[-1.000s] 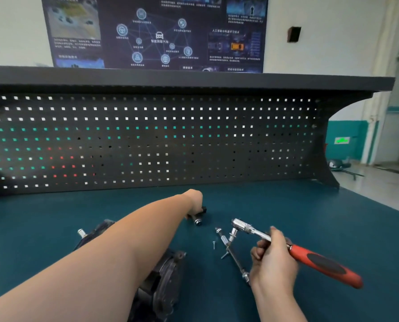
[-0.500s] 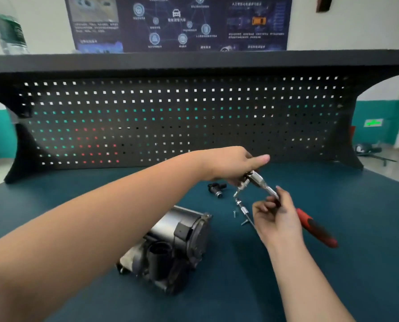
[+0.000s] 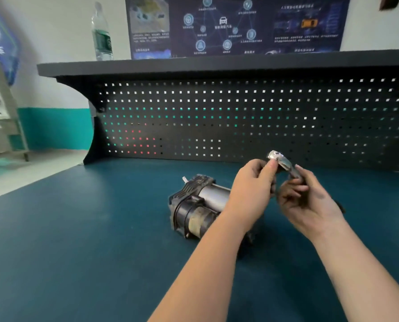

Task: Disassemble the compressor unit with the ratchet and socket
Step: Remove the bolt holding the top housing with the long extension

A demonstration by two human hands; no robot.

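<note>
The compressor unit (image 3: 198,205), a dark metal body with a silver cylinder, lies on the blue-green bench mat, partly behind my left forearm. Both hands are raised above it. My right hand (image 3: 307,201) grips the shaft of the ratchet (image 3: 283,162), whose chrome head sticks up toward the pegboard; its red handle is hidden behind the hand. My left hand (image 3: 252,189) pinches at the ratchet head with thumb and fingertips. Whether a socket sits on the head is hidden by my fingers and motion blur.
A black pegboard (image 3: 240,117) with a shelf on top backs the bench (image 3: 77,240). A plastic water bottle (image 3: 101,33) stands on the shelf at the left. The bench's left edge drops to the floor. The loose screws and small black part lie out of sight behind my hands.
The view has swung left. My left hand left the small black part on the mat and rose to the ratchet head. My right hand lifted the ratchet above the compressor.
</note>
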